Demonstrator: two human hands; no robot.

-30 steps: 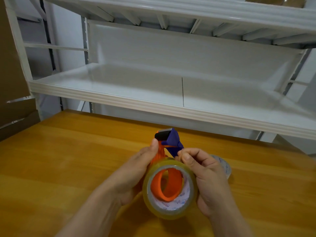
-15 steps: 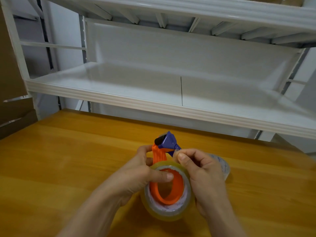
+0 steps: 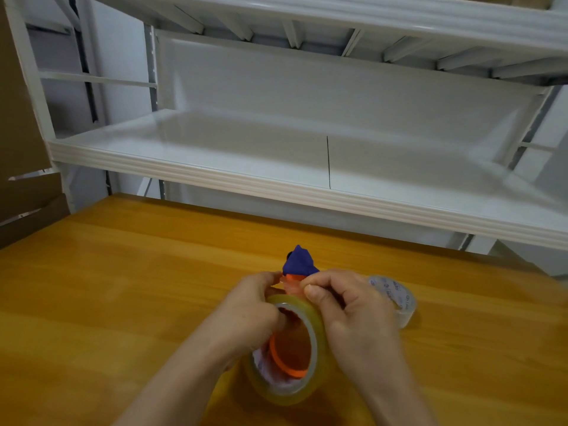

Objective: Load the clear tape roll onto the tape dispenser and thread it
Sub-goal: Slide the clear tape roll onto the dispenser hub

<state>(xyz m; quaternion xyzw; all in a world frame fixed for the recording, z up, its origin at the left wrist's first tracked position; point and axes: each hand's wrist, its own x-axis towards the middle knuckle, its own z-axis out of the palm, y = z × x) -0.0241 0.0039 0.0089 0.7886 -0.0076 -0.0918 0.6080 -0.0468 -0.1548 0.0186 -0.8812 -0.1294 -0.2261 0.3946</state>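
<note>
The clear tape roll (image 3: 289,348) sits on the orange hub of the tape dispenser (image 3: 290,353), held up over the near middle of the wooden table (image 3: 123,287) between both hands, and it must come first by order, though it is far from the largest thing here. Largest is the white metal shelving unit (image 3: 307,186) behind the table, its broad lower shelf bare, with a dark seam down the middle, and a second shelf above showing its ribbed underside. Next comes the table itself, orange-yellow and glossy, filling the lower half of the view. Brown cardboard (image 3: 18,118) stands at the far left edge beside the shelving upright. The left hand (image 3: 249,315) is curled around the roll's left side with fingers reaching into the core, clamped on roll and dispenser together. The right hand (image 3: 353,315) closes over the roll's upper right, its thumb and forefinger pinched together near the top where a strip of tape seems to lie; whether they actually hold the tape end is not clear. The dispenser's blue head (image 3: 298,262) pokes up just beyond the fingers. Behind the right hand, half hidden by it, a smaller clear tape roll with blue print (image 3: 396,296) lies flat on the table.
</note>
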